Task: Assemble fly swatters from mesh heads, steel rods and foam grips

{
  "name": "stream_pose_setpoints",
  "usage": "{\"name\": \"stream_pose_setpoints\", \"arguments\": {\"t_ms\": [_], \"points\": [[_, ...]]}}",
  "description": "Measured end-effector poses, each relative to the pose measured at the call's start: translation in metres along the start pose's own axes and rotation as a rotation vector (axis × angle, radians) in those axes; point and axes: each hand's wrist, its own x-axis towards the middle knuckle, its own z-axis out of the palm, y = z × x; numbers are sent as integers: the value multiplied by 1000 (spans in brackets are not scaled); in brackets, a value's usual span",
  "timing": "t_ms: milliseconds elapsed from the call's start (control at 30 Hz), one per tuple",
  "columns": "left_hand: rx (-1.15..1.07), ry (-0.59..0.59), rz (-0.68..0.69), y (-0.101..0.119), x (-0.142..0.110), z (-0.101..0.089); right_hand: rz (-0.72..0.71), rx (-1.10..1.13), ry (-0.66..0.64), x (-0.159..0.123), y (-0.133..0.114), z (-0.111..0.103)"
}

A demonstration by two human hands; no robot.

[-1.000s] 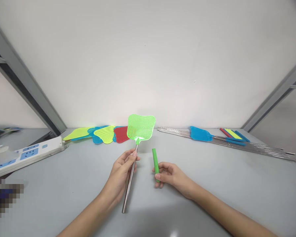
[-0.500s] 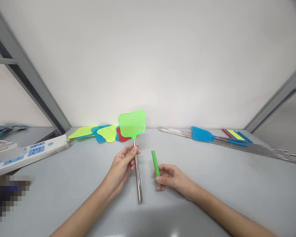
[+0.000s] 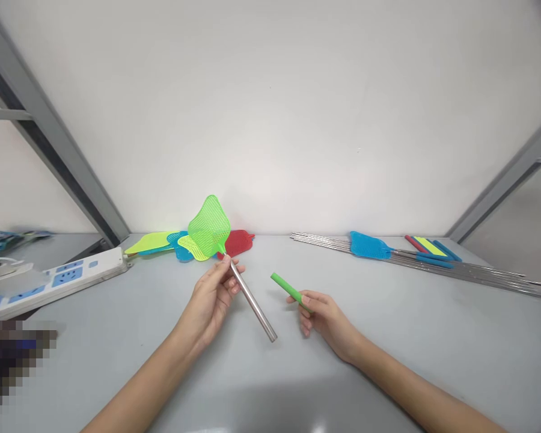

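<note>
My left hand grips a fly swatter near the top of its metal rod. The swatter's bright green mesh head points up and left, and the bare end of the rod slants down to the right. Between the fingers and thumb of my right hand is a green grip sleeve, a short tube tilted up toward the left. A small gap separates the sleeve from the rod's lower end.
Yellow, blue and red swatter heads lie along the wall at left. To the right are a blue swatter head, several metal rods and coloured grip sleeves. A white power strip sits at far left.
The green swatter has tilted, its head moving left and its rod end swinging right and up. The grip sleeve has tipped from nearly upright to a slant toward the left.
</note>
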Motion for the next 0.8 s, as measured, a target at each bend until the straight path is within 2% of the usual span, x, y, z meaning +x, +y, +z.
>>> {"name": "stream_pose_setpoints", "arguments": {"t_ms": [467, 800], "points": [[-199, 91, 75, 1, 9, -3, -14, 89, 99, 1, -2, -4], [-311, 184, 10, 2, 13, -6, -18, 103, 107, 1, -3, -5]]}}
